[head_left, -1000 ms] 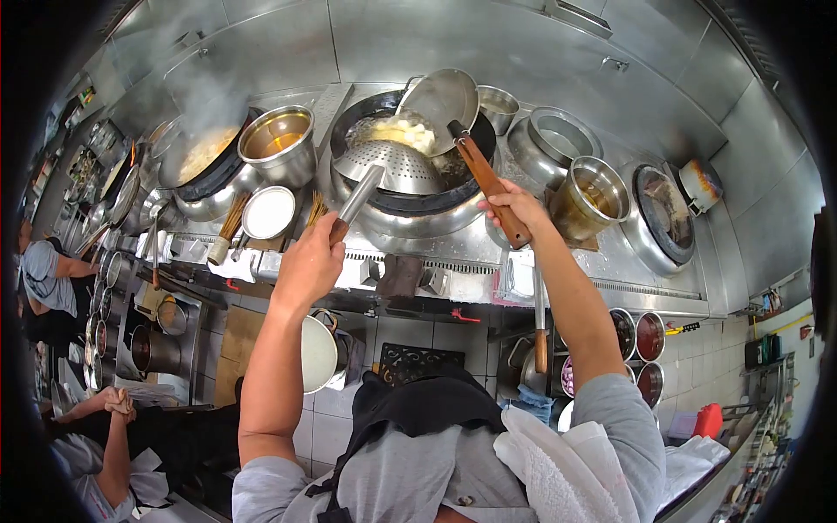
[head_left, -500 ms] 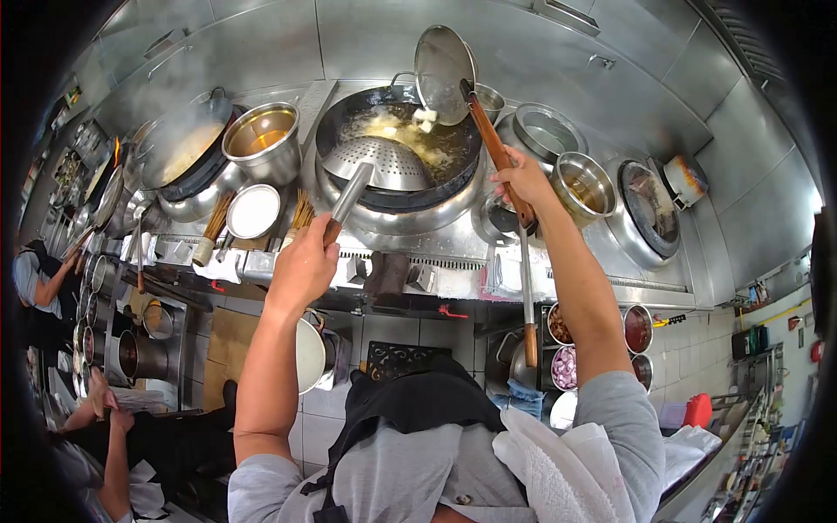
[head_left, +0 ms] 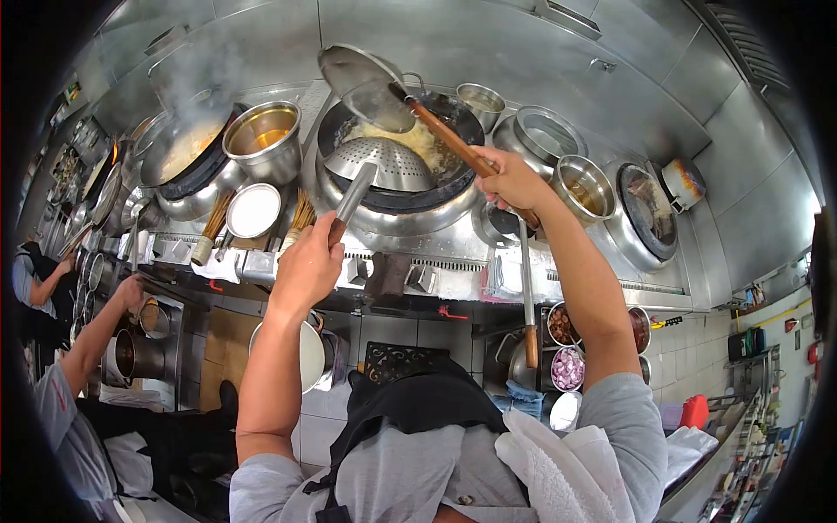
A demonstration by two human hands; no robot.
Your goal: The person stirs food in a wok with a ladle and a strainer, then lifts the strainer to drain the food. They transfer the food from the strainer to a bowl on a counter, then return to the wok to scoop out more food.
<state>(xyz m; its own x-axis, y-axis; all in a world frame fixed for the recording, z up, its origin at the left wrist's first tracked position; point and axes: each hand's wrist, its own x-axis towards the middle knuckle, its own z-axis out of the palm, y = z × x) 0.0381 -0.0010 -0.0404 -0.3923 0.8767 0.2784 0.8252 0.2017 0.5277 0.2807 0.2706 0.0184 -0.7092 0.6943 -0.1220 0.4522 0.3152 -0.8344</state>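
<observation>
My left hand (head_left: 311, 266) is closed around the handle of a perforated strainer ladle (head_left: 382, 163). Its steel bowl lies dome-up over the near part of a large black wok (head_left: 457, 180). Frothy yellow bubbling liquid (head_left: 420, 139) shows in the wok behind it. In my right hand (head_left: 513, 183) is the long wooden handle of a round mesh skimmer (head_left: 362, 80). The skimmer's head is tilted above the wok's far left side, its contents not discernible. Beneath my right hand, a ladle with a wooden grip (head_left: 530, 336) hangs down over the counter edge.
A steel pot of amber liquid (head_left: 240, 155) stands left of the wok, beside a second steaming wok (head_left: 166, 181). Bamboo brushes (head_left: 212, 228) and a white bowl (head_left: 254, 212) sit in front. Another pot (head_left: 606, 209) is right. A co-worker's arm (head_left: 98, 329) reaches in at left.
The mesh skimmer has swung left and lower over the wok; the white pieces seen falling beside it are out of sight. My left hand has barely moved. A co-worker's arm now reaches forward at left.
</observation>
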